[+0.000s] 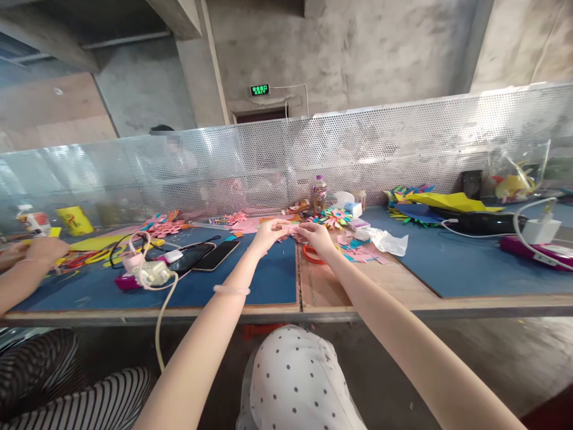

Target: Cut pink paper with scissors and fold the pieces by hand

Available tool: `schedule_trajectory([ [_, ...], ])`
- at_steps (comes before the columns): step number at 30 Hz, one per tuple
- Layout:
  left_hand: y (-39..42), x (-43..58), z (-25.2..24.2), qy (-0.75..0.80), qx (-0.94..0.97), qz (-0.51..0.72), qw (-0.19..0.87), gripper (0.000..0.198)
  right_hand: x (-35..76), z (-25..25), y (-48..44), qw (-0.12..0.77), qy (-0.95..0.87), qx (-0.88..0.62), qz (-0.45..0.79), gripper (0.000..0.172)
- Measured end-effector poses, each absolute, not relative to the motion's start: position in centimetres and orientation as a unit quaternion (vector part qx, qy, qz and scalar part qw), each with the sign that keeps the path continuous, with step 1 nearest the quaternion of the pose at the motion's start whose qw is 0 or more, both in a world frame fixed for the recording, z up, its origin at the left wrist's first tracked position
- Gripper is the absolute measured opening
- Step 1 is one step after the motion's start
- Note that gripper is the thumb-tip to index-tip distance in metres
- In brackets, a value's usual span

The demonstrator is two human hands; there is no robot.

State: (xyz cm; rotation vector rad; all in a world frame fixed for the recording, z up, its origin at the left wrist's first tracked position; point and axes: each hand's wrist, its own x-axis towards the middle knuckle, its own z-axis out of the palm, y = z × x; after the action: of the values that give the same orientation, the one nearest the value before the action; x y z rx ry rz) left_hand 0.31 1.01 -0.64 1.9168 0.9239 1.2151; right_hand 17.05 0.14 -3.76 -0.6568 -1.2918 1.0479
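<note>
My left hand (270, 233) and my right hand (319, 236) meet over the table, each with fingers pinched. Between the fingertips is a small piece of pink paper (293, 229), mostly hidden by the fingers. Just below my right hand lies a red-orange loop, likely scissors handles (312, 255), partly covered. Pink and blue paper scraps (364, 254) are scattered to the right of that hand. Behind it sits a multicoloured paper flower (336, 218). Pink paper sheets (246, 226) lie behind my left hand.
A black phone (217, 255) and a power strip with plugs (143, 275) lie left. A drink bottle (319, 194) stands behind. Crumpled tissue (388, 241) and yellow paper (452, 202) are right. A perforated metal screen (394, 143) borders the table. Another person's hand (47, 249) works far left.
</note>
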Motion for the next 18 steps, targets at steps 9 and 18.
schedule_trajectory([
  [9,0.92,0.38,-0.59,0.360,0.739,0.463,0.331,0.031,17.04,-3.75,0.26,0.628,-0.553,-0.290,0.464,0.027],
  [18,1.08,0.39,-0.64,0.360,0.737,0.468,0.330,0.030,17.08,-3.49,-0.19,0.625,-0.549,-0.291,0.473,0.026],
])
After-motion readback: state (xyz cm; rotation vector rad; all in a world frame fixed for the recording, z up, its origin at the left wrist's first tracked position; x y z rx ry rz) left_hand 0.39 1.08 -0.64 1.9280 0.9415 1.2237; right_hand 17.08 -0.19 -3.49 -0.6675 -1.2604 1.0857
